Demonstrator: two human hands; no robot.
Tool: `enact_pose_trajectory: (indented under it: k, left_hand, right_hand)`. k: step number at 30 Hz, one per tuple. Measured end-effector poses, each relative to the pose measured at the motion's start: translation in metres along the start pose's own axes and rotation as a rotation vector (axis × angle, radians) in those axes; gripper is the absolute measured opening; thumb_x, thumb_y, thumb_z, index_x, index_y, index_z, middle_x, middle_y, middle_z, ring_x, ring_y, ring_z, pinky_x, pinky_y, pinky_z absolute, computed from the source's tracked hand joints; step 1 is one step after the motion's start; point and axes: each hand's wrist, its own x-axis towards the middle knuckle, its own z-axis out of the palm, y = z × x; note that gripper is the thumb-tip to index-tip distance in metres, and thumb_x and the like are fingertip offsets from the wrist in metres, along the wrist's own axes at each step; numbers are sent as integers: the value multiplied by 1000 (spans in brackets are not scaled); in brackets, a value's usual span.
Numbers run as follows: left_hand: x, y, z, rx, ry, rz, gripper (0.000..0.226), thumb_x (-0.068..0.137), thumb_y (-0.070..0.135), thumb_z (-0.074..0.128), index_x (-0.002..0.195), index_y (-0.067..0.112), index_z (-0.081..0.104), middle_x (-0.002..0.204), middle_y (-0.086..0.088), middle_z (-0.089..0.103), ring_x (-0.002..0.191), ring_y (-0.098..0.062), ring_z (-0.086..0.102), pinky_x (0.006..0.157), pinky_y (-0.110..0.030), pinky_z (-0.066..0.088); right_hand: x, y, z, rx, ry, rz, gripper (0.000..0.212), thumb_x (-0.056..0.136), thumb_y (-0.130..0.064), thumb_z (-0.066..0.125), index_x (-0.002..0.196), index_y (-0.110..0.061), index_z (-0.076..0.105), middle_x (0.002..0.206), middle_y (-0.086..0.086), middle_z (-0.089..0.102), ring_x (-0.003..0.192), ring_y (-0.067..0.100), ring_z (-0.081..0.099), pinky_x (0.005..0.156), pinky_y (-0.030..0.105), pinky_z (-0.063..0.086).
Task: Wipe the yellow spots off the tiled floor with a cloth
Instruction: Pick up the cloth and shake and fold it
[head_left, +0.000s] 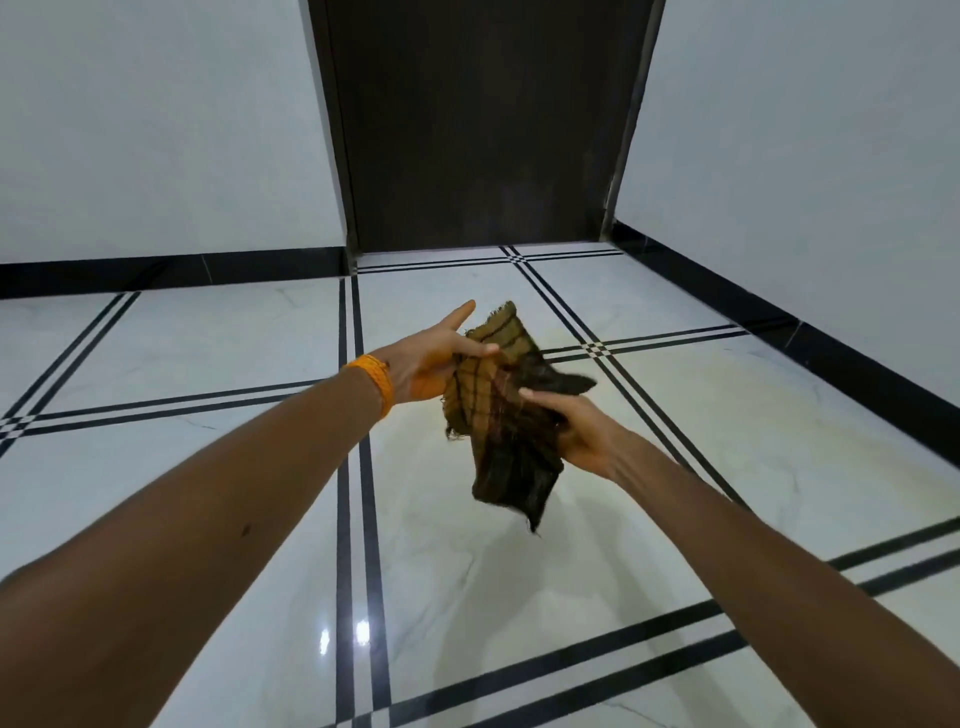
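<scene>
Near the middle of the frame both hands hold a dark checked cloth (498, 410) up in the air, clear of the tiled floor (675, 415). The left hand (434, 358) pinches the cloth's upper olive part with its thumb laid over the fabric, the forefinger pointing out straight toward the top of the frame; an orange band (376, 382) circles that wrist. The right hand (576, 434) is closed on the cloth's right edge, thumb on top, while the lower dark end hangs free with a frayed corner. Around them the floor lies open on every side: white glossy tiles crossed by paired black lines, bounded by a black skirting (171, 270) across the left and another running down the right edge. A dark door (478, 124) fills the upper centre between pale walls (156, 130). A faint yellowish haze (649, 395) shows on the tile right of the cloth (its edges are soft and hard to trace). The fingers beneath the cloth are hidden, and both forearms are cut off by the bottom corners.
</scene>
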Motion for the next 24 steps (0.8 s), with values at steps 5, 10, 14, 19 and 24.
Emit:
enact_pose_trajectory:
  k: [5, 10, 14, 19, 24]
  left_hand:
    - [-2, -4, -19, 119, -85, -27, 83, 90, -1, 62, 154, 36, 24, 148, -19, 41, 124, -36, 54, 92, -41, 50]
    - [0, 3, -28, 68, 72, 47, 55, 90, -4, 63, 134, 27, 56, 125, -18, 56, 101, -29, 67, 80, -37, 61]
    - [2, -10, -32, 107, 103, 33, 48, 95, 0, 59, 133, 29, 57, 116, -17, 60, 96, -27, 68, 74, -39, 61]
    - [12, -15, -24, 54, 185, 121, 44, 97, -2, 54, 133, 24, 57, 111, -17, 59, 90, -23, 65, 69, -29, 60]
    - [15, -18, -30, 124, 163, 67, 36, 92, 7, 66, 126, 13, 61, 105, -12, 67, 93, -20, 67, 72, -24, 58]
  right_hand:
    - [-3, -24, -3, 113, 5, -89, 17, 96, -23, 65, 105, -10, 71, 109, 11, 73, 111, 26, 67, 95, 40, 52]
    - [-7, -29, -13, -111, 31, 78, 45, 84, -8, 73, 129, -6, 65, 123, 15, 69, 112, 27, 68, 89, 36, 60]
    - [-8, -39, -10, -128, 34, 52, 28, 92, -7, 65, 120, -10, 67, 113, 11, 73, 107, 24, 69, 93, 40, 57]
    - [-6, -29, -9, -13, 132, 145, 20, 99, -20, 60, 115, -8, 63, 106, 15, 71, 106, 29, 68, 102, 48, 50]
    - [-1, -27, -10, 42, 182, -40, 50, 91, 4, 64, 137, -10, 49, 120, 17, 68, 105, 27, 69, 81, 40, 61]
